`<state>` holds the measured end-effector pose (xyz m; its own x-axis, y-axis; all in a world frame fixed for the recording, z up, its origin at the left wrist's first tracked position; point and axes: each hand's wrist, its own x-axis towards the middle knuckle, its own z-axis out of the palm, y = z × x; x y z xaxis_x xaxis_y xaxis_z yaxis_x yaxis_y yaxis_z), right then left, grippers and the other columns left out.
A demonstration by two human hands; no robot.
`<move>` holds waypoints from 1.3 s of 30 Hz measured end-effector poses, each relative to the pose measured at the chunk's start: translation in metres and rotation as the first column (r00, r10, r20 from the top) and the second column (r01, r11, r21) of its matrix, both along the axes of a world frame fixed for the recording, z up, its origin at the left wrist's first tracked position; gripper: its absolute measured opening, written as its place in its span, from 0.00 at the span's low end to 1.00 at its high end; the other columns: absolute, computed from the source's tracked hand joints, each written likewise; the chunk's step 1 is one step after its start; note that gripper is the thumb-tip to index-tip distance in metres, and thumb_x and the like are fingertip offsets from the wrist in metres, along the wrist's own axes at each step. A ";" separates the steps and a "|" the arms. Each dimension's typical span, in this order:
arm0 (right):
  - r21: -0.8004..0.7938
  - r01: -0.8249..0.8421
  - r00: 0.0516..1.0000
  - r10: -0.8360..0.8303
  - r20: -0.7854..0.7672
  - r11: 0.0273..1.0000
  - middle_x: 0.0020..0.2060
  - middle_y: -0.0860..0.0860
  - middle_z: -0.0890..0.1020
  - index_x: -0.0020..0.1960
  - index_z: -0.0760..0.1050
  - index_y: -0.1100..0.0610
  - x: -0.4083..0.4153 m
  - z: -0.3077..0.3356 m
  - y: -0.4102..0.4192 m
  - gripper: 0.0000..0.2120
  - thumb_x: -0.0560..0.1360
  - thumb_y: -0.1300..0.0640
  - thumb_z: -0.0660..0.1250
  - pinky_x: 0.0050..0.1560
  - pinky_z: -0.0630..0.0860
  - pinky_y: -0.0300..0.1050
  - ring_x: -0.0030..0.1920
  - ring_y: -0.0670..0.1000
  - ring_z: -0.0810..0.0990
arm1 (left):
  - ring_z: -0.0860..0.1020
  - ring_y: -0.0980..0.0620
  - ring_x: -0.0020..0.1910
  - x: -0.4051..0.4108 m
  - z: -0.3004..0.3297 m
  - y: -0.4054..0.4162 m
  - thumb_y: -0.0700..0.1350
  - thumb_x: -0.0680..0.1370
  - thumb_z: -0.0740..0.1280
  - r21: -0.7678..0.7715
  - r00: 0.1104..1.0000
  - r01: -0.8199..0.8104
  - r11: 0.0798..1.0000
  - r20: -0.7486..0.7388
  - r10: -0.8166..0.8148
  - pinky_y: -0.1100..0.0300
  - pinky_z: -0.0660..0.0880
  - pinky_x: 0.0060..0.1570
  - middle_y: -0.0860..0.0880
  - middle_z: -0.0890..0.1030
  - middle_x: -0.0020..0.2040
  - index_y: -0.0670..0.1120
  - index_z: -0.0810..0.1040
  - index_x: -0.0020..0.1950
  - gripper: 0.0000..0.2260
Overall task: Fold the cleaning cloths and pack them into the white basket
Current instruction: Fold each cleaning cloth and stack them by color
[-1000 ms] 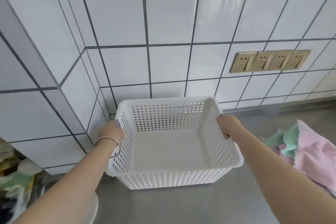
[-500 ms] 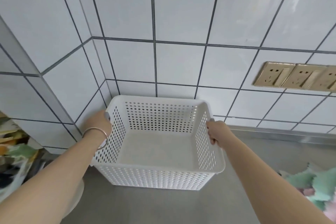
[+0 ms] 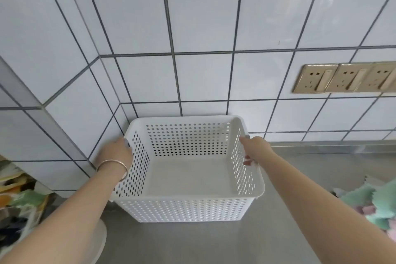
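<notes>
The white perforated basket [image 3: 188,210] stands on the grey counter, pushed back against the tiled wall near the corner. It holds nothing. My left hand [image 3: 116,153], with a bangle on the wrist, grips the basket's left rim. My right hand [image 3: 256,148] grips the right rim, fingers curled over the edge. A heap of green and pink cleaning cloths [image 3: 372,206] lies at the right edge of the view, partly cut off.
The tiled wall [image 3: 203,81] rises behind the basket, with a row of gold sockets [image 3: 342,78] at the right. A round white object [image 3: 100,244] sits at the counter's lower left. Beyond the counter's left end is coloured clutter [image 3: 17,199].
Both hands have carried the basket left and back towards the wall corner. The view has swung left, so the cloth heap has slid towards the right edge.
</notes>
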<state>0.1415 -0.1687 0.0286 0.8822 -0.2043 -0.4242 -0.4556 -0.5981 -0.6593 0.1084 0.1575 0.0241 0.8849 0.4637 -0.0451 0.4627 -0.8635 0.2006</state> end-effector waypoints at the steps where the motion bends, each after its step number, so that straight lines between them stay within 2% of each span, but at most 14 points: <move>1: -0.154 0.000 0.999 0.008 0.050 0.988 0.47 0.61 0.78 0.55 0.71 0.64 -0.018 0.005 -0.028 0.16 0.79 0.52 0.55 0.43 0.76 0.45 0.46 0.59 0.79 | 0.76 0.40 0.50 0.001 0.004 -0.027 0.45 0.79 0.57 0.028 0.995 0.099 0.995 -0.010 -0.099 0.51 0.75 0.45 0.39 0.77 0.53 0.39 0.70 0.61 0.14; 3: -0.293 0.109 0.975 -0.046 0.215 0.950 0.60 0.59 0.73 0.63 0.68 0.63 -0.041 0.013 -0.056 0.23 0.77 0.47 0.57 0.56 0.71 0.50 0.61 0.60 0.72 | 0.69 0.37 0.64 -0.005 0.017 -0.067 0.48 0.78 0.60 0.055 0.967 0.242 0.969 0.064 -0.245 0.46 0.72 0.59 0.37 0.71 0.66 0.39 0.62 0.71 0.24; 5: -0.233 0.127 0.931 -0.035 0.364 0.964 0.62 0.56 0.70 0.66 0.66 0.59 -0.049 0.017 -0.053 0.22 0.77 0.48 0.58 0.60 0.68 0.50 0.64 0.57 0.68 | 0.64 0.37 0.68 -0.009 0.035 -0.089 0.46 0.77 0.62 0.103 0.912 0.328 0.939 0.226 -0.343 0.44 0.67 0.65 0.38 0.68 0.69 0.40 0.63 0.72 0.25; 8: -0.192 0.065 0.901 0.025 0.433 0.979 0.61 0.54 0.72 0.65 0.67 0.56 -0.069 0.018 -0.036 0.18 0.77 0.52 0.59 0.59 0.67 0.48 0.63 0.55 0.68 | 0.68 0.36 0.63 -0.016 0.056 -0.127 0.40 0.75 0.65 0.173 0.751 0.468 0.867 0.440 -0.493 0.44 0.68 0.62 0.38 0.74 0.63 0.41 0.71 0.67 0.20; 11: -0.202 0.179 0.891 -0.072 0.448 0.963 0.59 0.54 0.74 0.63 0.69 0.57 -0.120 -0.004 -0.093 0.16 0.76 0.55 0.60 0.58 0.66 0.46 0.61 0.55 0.69 | 0.74 0.37 0.55 -0.038 0.054 -0.233 0.39 0.72 0.63 0.217 0.474 0.727 0.651 0.527 -0.705 0.46 0.73 0.56 0.41 0.79 0.55 0.43 0.77 0.60 0.17; 16: -0.341 0.262 0.921 -0.129 0.366 0.903 0.59 0.54 0.74 0.62 0.71 0.56 -0.193 -0.056 -0.209 0.16 0.74 0.58 0.60 0.57 0.68 0.48 0.60 0.57 0.70 | 0.80 0.44 0.47 -0.079 0.002 -0.390 0.45 0.69 0.57 0.215 0.219 0.914 0.344 0.451 -0.865 0.58 0.71 0.51 0.48 0.82 0.46 0.47 0.81 0.52 0.17; 19: -0.427 0.217 0.951 -0.091 0.296 0.878 0.60 0.52 0.73 0.63 0.70 0.55 -0.225 -0.084 -0.279 0.17 0.75 0.58 0.59 0.54 0.71 0.47 0.61 0.56 0.70 | 0.81 0.48 0.39 -0.096 -0.046 -0.466 0.45 0.67 0.57 0.177 0.130 0.961 0.213 0.394 -0.910 0.61 0.75 0.43 0.52 0.83 0.40 0.49 0.83 0.45 0.16; 22: -0.543 0.130 0.951 0.051 0.305 0.830 0.48 0.51 0.79 0.53 0.77 0.57 -0.249 -0.109 -0.329 0.16 0.64 0.59 0.70 0.41 0.79 0.49 0.48 0.57 0.78 | 0.81 0.48 0.37 -0.108 -0.101 -0.519 0.45 0.65 0.59 0.077 0.069 0.993 0.092 0.258 -0.964 0.61 0.80 0.40 0.52 0.83 0.39 0.50 0.83 0.42 0.14; 24: -0.584 0.075 0.964 0.092 0.251 0.808 0.45 0.50 0.81 0.47 0.79 0.55 -0.260 -0.130 -0.358 0.21 0.54 0.55 0.77 0.37 0.80 0.44 0.44 0.54 0.81 | 0.82 0.50 0.38 -0.118 -0.127 -0.545 0.46 0.63 0.67 0.062 0.075 0.994 0.086 0.166 -0.983 0.62 0.80 0.40 0.53 0.83 0.40 0.52 0.83 0.43 0.10; 27: -0.603 -0.013 0.969 0.159 0.191 0.798 0.50 0.48 0.82 0.51 0.79 0.55 -0.267 -0.154 -0.382 0.29 0.50 0.53 0.78 0.44 0.80 0.41 0.48 0.51 0.81 | 0.82 0.56 0.40 -0.135 -0.147 -0.567 0.53 0.55 0.77 0.042 0.124 0.991 0.130 0.123 -0.985 0.67 0.78 0.41 0.58 0.82 0.43 0.55 0.82 0.44 0.19; 30: -0.606 -0.031 0.938 0.232 0.257 0.795 0.51 0.50 0.82 0.52 0.80 0.56 -0.267 -0.173 -0.393 0.19 0.63 0.52 0.67 0.45 0.80 0.42 0.48 0.53 0.82 | 0.81 0.56 0.43 -0.138 -0.162 -0.578 0.56 0.54 0.77 0.033 0.204 0.977 0.211 0.162 -0.966 0.64 0.78 0.43 0.58 0.81 0.47 0.55 0.78 0.50 0.26; 32: -0.577 -0.009 0.919 0.234 0.316 0.817 0.51 0.51 0.82 0.53 0.79 0.57 -0.266 -0.180 -0.397 0.18 0.68 0.49 0.62 0.43 0.81 0.43 0.48 0.54 0.82 | 0.81 0.55 0.43 -0.137 -0.169 -0.583 0.56 0.54 0.76 0.060 0.237 0.966 0.252 0.182 -0.954 0.61 0.78 0.43 0.58 0.80 0.47 0.55 0.78 0.51 0.26; 37: -0.543 0.140 0.860 0.171 0.481 0.828 0.34 0.47 0.82 0.49 0.72 0.55 -0.258 -0.187 -0.399 0.27 0.57 0.42 0.77 0.25 0.74 0.36 0.34 0.49 0.82 | 0.80 0.55 0.43 -0.136 -0.186 -0.589 0.58 0.62 0.65 0.195 0.227 0.936 0.292 0.298 -0.927 0.59 0.75 0.43 0.58 0.80 0.45 0.55 0.80 0.48 0.17; 39: -0.512 0.198 0.840 0.125 0.529 0.836 0.29 0.47 0.78 0.42 0.74 0.56 -0.255 -0.185 -0.403 0.25 0.60 0.35 0.72 0.21 0.70 0.38 0.27 0.49 0.78 | 0.79 0.54 0.43 -0.135 -0.192 -0.591 0.54 0.66 0.64 0.227 0.212 0.923 0.311 0.373 -0.903 0.59 0.69 0.46 0.58 0.80 0.45 0.55 0.80 0.48 0.13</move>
